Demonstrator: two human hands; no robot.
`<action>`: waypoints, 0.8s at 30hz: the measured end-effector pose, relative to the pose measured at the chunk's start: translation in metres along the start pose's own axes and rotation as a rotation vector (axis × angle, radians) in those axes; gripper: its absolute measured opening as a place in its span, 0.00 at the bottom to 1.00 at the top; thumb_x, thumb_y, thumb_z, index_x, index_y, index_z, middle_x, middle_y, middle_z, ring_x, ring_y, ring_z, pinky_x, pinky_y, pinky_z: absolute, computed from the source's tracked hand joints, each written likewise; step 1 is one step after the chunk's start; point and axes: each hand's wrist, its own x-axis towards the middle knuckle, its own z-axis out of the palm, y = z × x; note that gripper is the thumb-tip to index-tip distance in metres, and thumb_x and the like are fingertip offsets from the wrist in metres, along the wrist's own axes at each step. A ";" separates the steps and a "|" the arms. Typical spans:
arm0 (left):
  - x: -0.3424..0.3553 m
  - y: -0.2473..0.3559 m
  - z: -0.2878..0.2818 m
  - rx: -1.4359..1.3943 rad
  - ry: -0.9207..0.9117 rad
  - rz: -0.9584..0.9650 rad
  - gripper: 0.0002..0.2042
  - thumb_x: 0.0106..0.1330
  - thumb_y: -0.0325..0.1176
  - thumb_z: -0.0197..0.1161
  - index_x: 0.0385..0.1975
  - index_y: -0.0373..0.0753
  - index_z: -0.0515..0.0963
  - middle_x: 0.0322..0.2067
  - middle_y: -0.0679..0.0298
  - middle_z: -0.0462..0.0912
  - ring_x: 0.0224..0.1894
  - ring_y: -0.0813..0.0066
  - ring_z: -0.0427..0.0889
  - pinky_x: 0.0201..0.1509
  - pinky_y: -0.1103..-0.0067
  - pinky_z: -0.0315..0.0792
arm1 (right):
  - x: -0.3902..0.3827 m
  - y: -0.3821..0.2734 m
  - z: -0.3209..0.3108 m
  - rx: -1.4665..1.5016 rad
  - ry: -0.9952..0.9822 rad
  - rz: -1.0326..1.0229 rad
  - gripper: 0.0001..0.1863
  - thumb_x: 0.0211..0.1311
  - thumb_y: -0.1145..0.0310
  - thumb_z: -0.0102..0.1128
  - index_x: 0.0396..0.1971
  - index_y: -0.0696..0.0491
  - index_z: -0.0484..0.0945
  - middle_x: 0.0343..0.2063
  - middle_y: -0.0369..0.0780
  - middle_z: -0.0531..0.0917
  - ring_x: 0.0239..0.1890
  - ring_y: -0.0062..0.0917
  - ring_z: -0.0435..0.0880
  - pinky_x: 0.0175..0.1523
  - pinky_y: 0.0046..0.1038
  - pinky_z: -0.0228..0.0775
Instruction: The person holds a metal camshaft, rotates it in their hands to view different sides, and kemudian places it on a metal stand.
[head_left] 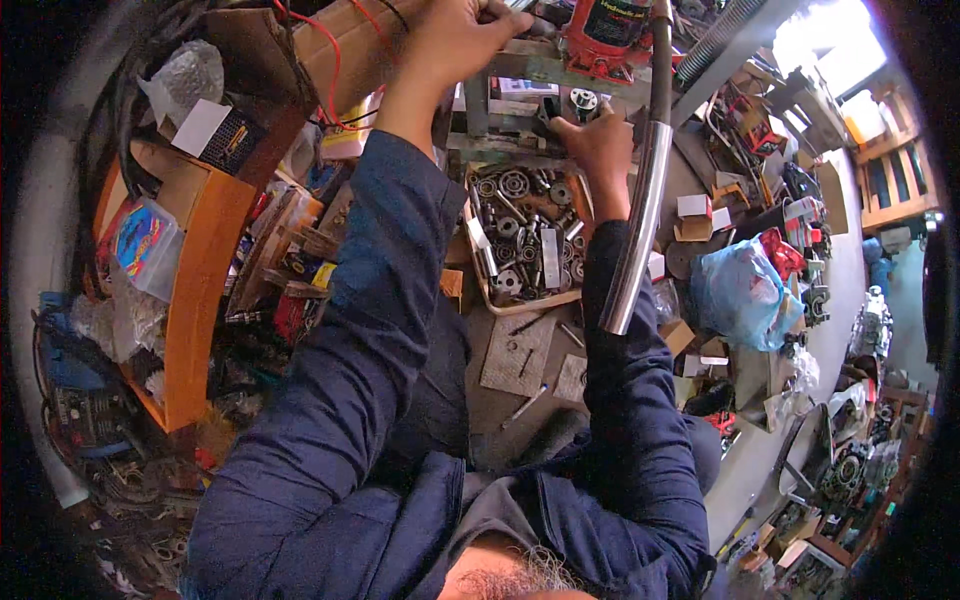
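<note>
My left hand is raised at the top of the view, its fingers curled on a silvery metal piece that is partly hidden. My right hand is closed around a round silver metal part with holes, beside a small black piece. Both hands are at a worn metal frame, where a red bottle jack stands. A long bar with a chrome lower section runs down over my right forearm. Below the hands lies a tray full of gears, bearings and other steel parts.
An orange wooden drawer with bags and boxes is at left, under black hoses and red wires. Stained paper with small tools lies below the tray. A blue plastic bag, cartons and metal parts crowd the right, near a pallet.
</note>
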 end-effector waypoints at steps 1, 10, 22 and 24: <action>-0.001 -0.005 0.001 -0.076 -0.040 -0.004 0.15 0.64 0.40 0.67 0.30 0.31 0.81 0.23 0.61 0.82 0.27 0.77 0.77 0.33 0.73 0.72 | -0.002 -0.003 -0.001 -0.005 -0.007 -0.005 0.36 0.39 0.46 0.74 0.40 0.64 0.82 0.31 0.57 0.85 0.38 0.48 0.87 0.43 0.43 0.78; 0.003 -0.017 -0.001 -0.049 -0.154 0.088 0.15 0.63 0.40 0.69 0.28 0.31 0.82 0.27 0.58 0.83 0.31 0.73 0.80 0.38 0.70 0.73 | 0.009 0.020 0.013 -0.216 -0.078 -0.043 0.37 0.39 0.44 0.74 0.44 0.59 0.83 0.33 0.55 0.86 0.41 0.47 0.86 0.49 0.42 0.78; -0.002 -0.063 0.029 0.291 -0.695 0.063 0.24 0.61 0.52 0.67 0.42 0.35 0.83 0.35 0.53 0.87 0.35 0.64 0.85 0.41 0.69 0.77 | 0.002 0.035 0.010 -0.055 -0.188 0.038 0.44 0.44 0.37 0.71 0.55 0.56 0.77 0.45 0.53 0.84 0.49 0.46 0.84 0.55 0.40 0.73; -0.008 -0.090 0.062 0.305 -0.739 0.127 0.21 0.61 0.47 0.67 0.44 0.34 0.83 0.37 0.52 0.87 0.36 0.59 0.86 0.43 0.66 0.78 | 0.005 0.032 -0.002 0.055 -0.267 0.004 0.45 0.47 0.38 0.71 0.58 0.57 0.75 0.45 0.55 0.84 0.51 0.47 0.83 0.55 0.39 0.73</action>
